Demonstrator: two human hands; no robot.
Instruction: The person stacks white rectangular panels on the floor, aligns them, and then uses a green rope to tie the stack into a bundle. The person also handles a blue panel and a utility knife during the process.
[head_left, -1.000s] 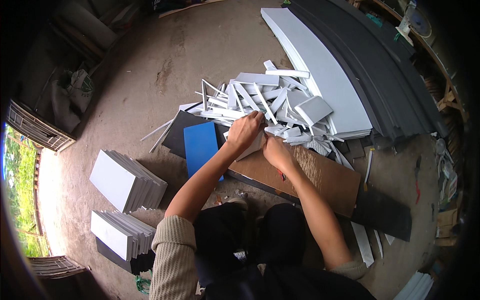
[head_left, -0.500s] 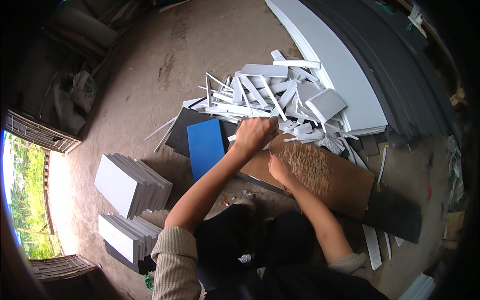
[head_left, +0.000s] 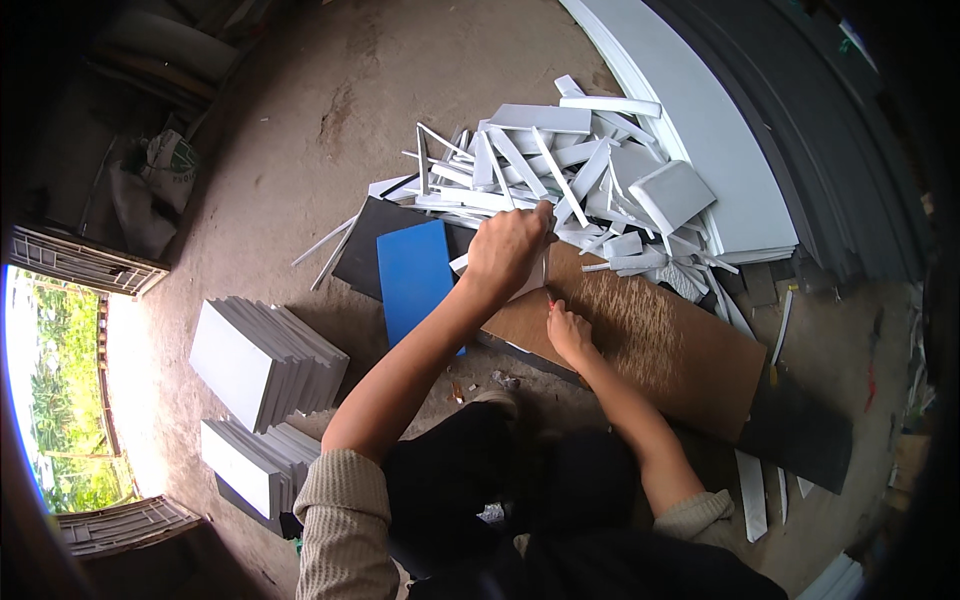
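Note:
My left hand (head_left: pixel 505 250) is closed in a fist just above the far left end of a scuffed brown board (head_left: pixel 650 345); what its fingers hold, if anything, is hidden. Beneath and beside that fist shows part of a pale flat piece (head_left: pixel 530 287). My right hand (head_left: pixel 570 333), lower and to the right over the board, is closed around a small red tool (head_left: pixel 550 298) whose tip points toward the pale piece. Most of the tool is covered by the fingers. Left of my left forearm lies a blue flat sheet (head_left: pixel 413 275).
A heap of white foam offcuts (head_left: pixel 560 170) lies beyond the board. Long white sheets (head_left: pixel 720 130) are stacked at the right. Two stacks of white rectangular pieces (head_left: pixel 238 365) stand at the left. A dark sheet (head_left: pixel 800 430) sticks out under the board's right end.
The view has shifted slightly. My right hand with the red tool sits a little lower relative to my left fist, and more of the pale piece's edge shows between them.

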